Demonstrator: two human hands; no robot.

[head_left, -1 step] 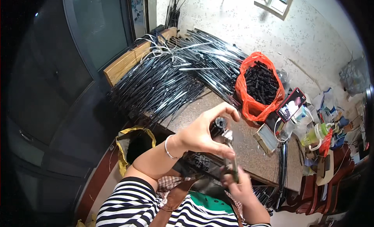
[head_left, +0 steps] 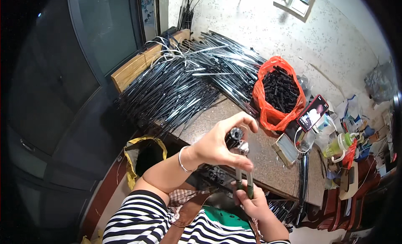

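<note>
Overhead, left hand [head_left: 217,145] gripping black part [head_left: 234,135], right hand [head_left: 251,202] squeezing pliers [head_left: 243,172]

left hand [head_left: 217,145] raised, right hand [head_left: 251,202] fisted

1 pliers [head_left: 244,177] & 1 black part [head_left: 234,136] at the fingers [head_left: 247,120]; beyond: 1 orange bag [head_left: 268,114], 1 phone [head_left: 313,112], 1 green bottle [head_left: 340,144], rods [head_left: 176,93] uncountable.

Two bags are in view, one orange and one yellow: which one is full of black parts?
The orange plastic bag on the table, heaped with small black parts. The yellow bag hangs below the table's edge, showing only a dark opening.
</note>
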